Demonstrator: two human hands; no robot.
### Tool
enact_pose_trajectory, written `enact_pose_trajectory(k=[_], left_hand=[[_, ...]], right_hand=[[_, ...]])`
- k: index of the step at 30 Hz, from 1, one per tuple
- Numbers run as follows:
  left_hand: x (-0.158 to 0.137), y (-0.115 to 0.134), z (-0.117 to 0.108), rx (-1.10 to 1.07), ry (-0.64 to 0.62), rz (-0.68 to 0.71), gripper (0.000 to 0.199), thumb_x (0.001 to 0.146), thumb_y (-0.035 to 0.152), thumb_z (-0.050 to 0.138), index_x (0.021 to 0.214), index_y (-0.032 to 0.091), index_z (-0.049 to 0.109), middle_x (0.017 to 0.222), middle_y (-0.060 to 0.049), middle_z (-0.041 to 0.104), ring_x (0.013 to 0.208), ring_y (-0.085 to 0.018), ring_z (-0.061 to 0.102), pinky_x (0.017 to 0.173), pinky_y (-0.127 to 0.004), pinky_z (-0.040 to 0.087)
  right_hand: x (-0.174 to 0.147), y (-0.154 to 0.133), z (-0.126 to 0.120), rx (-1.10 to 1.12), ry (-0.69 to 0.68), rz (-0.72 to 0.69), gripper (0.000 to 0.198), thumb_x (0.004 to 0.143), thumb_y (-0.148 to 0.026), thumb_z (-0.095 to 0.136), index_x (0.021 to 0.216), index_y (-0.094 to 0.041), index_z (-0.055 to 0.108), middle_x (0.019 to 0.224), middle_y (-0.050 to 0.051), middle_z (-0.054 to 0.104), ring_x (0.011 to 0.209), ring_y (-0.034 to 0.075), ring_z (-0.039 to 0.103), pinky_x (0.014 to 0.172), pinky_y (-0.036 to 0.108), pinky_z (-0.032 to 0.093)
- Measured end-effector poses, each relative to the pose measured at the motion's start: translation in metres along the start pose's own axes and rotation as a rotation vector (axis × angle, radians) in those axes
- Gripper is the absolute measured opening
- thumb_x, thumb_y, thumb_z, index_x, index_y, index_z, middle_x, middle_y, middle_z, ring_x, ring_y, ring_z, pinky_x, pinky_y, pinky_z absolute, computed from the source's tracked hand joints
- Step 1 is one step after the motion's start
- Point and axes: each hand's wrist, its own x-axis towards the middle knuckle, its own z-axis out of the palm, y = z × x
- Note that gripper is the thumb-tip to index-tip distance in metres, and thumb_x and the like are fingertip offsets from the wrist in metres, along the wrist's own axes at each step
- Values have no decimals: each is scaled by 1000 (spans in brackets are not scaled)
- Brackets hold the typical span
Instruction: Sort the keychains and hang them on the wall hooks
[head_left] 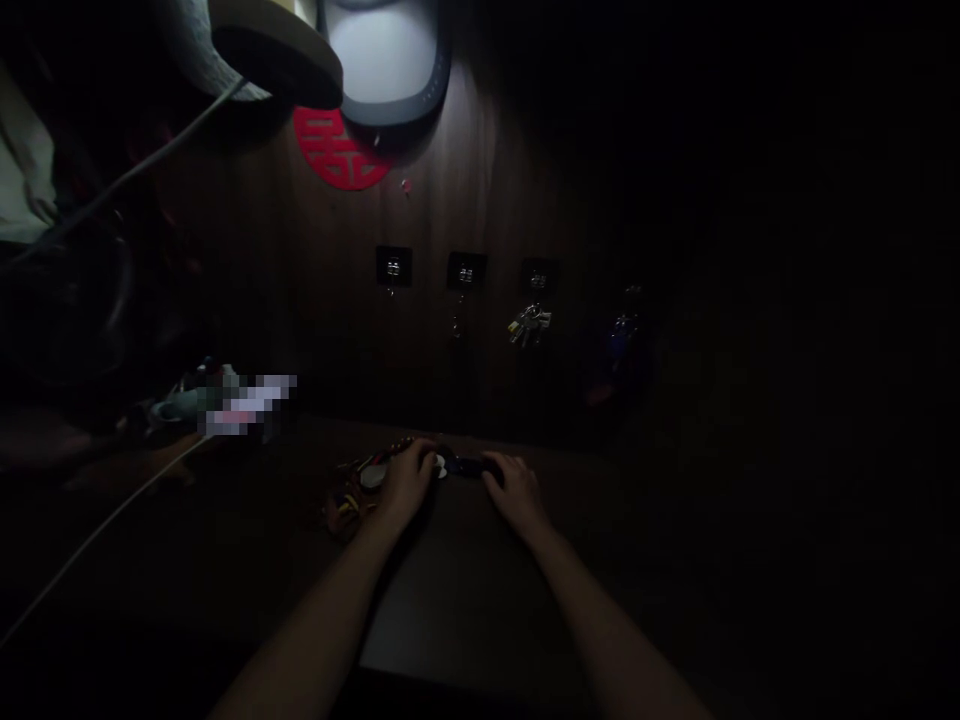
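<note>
A dark wood wall [330, 300] stands at the far side of a dim desk [450, 590]. A red emblem [341, 160] is on the wall, far left. A colourful tangle [346, 508] lies just left of the left hand [409, 478]. This hand and the right hand [516, 490] have bent fingers; whether either pinches anything, I cannot tell. Keys [531, 322] hang right of centre. A small dark item [469, 467] lies between the hands, by the right fingertips.
</note>
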Motion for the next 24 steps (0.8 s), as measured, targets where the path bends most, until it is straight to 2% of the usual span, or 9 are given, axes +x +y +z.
enact_pose_trajectory(k=[5, 10, 14, 19, 24], left_hand=[[-5, 1, 2, 176, -149, 42, 20, 81, 20, 47, 94, 21, 62, 98, -5, 68, 91, -20, 62, 80, -29, 43], [-7, 2, -1, 298, -164, 49, 21, 82, 21, 46, 97, 22, 61, 100, -4, 68, 93, -21, 62, 76, -29, 43], [-7, 1, -1, 337, -162, 63, 22, 83, 22, 45, 99, 22, 60, 100, -5, 67, 92, -22, 61, 75, -30, 44], [-6, -2, 3, 256, -139, 158, 25, 80, 17, 47, 101, 20, 60, 104, -6, 65, 97, -20, 59, 82, -31, 44], [-7, 6, 8, 29, -118, 251, 27, 81, 19, 47, 105, 20, 59, 104, -5, 65, 99, -18, 57, 88, -32, 42]], right_hand=[[-3, -12, 6, 5, -125, -109, 42, 80, -23, 49, 122, -27, 49, 122, 4, 56, 113, 22, 45, 91, 39, 33], [-3, -9, 5, -6, -167, -100, 30, 80, -24, 49, 109, -28, 57, 112, 4, 60, 105, 21, 50, 88, 38, 35], [-2, -8, 3, 113, -158, -90, 26, 83, -26, 43, 103, -27, 60, 106, 4, 63, 101, 20, 53, 88, 37, 37], [0, -12, -3, 440, -98, -48, 27, 83, -31, 41, 97, -22, 62, 100, 4, 65, 97, 18, 58, 87, 32, 41], [-1, -22, -10, 611, -28, -27, 26, 80, -36, 46, 94, -21, 62, 95, 3, 67, 95, 19, 59, 84, 31, 43]])
